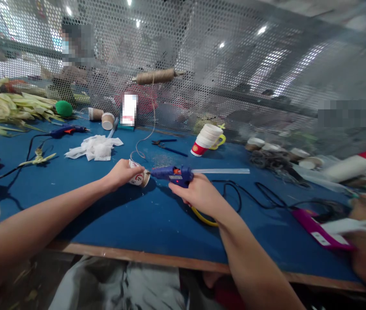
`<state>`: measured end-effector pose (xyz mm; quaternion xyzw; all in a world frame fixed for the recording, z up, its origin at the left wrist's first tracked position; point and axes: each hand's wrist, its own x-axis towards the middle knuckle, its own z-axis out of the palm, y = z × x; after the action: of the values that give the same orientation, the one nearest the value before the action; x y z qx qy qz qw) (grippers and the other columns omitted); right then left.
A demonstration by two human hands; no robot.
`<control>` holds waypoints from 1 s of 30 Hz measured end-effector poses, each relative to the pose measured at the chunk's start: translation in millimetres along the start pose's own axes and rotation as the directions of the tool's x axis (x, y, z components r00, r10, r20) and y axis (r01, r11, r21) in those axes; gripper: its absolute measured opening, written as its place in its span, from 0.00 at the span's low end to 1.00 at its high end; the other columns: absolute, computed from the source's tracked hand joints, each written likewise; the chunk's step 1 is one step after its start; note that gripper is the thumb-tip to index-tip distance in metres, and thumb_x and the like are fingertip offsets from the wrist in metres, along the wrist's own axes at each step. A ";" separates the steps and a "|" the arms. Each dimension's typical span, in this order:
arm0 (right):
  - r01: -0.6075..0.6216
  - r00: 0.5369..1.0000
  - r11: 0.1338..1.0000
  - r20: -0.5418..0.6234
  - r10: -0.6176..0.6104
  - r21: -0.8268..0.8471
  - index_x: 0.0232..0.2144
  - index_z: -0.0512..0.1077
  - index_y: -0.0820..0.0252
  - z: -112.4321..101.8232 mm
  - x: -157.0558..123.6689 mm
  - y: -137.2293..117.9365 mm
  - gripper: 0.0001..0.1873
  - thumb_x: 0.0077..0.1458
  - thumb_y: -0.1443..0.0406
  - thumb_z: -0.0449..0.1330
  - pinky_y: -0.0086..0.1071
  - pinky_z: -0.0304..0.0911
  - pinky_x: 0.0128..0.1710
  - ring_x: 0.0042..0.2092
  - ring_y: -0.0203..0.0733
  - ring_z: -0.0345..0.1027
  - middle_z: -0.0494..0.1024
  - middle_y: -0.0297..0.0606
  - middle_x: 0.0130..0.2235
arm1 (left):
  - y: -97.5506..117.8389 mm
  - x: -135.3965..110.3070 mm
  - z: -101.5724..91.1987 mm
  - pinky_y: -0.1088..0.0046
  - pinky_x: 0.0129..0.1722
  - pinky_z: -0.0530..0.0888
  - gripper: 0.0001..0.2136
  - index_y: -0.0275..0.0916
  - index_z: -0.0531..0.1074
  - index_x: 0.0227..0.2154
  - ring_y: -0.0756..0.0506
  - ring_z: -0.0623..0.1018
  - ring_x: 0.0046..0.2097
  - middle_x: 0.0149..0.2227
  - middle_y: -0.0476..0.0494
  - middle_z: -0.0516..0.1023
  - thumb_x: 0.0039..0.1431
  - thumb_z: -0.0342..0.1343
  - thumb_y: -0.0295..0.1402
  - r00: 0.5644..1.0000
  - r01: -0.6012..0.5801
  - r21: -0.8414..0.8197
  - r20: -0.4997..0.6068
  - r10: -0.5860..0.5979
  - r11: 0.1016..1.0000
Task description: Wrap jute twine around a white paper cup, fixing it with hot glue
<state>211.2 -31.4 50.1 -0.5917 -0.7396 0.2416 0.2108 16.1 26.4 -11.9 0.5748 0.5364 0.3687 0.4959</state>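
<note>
Your glue gun point(173, 173) meets a paper cup point(136, 178)
Left hand point(122, 175) grips the cup; right hand point(200, 193) grasps the gun, nozzle point(155, 173) near your left thumb point(135, 169).

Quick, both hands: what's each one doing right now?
Left hand: closed around a small paper cup.
Right hand: closed on the blue glue gun, its nozzle at the cup.

There are two glue guns point(170, 174), one central, one at ten o'clock; one printed cup point(137, 178) at nine; two brown cups point(107, 122) and one green ball point(63, 108) at ten; one twine spool point(155, 76) and one pair of pliers point(176, 151) at twelve.
</note>
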 end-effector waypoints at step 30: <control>-0.056 0.998 0.998 0.010 0.056 0.024 0.15 0.65 0.62 0.5 3.5 0.9 0.13 0.46 0.61 0.54 0.26 0.56 0.16 0.15 0.33 0.58 0.65 0.32 0.12 | -1.9 -0.3 0.6 0.73 0.25 0.69 0.13 0.31 0.71 0.22 0.46 0.74 0.26 0.21 0.43 0.75 0.44 0.54 0.39 0.998 -0.047 0.091 -0.024 0.050 0.995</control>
<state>210.8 -27.9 49.3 -0.6085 -0.7207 0.2593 0.2078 16.1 26.0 -13.9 0.6046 0.5450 0.3635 0.4532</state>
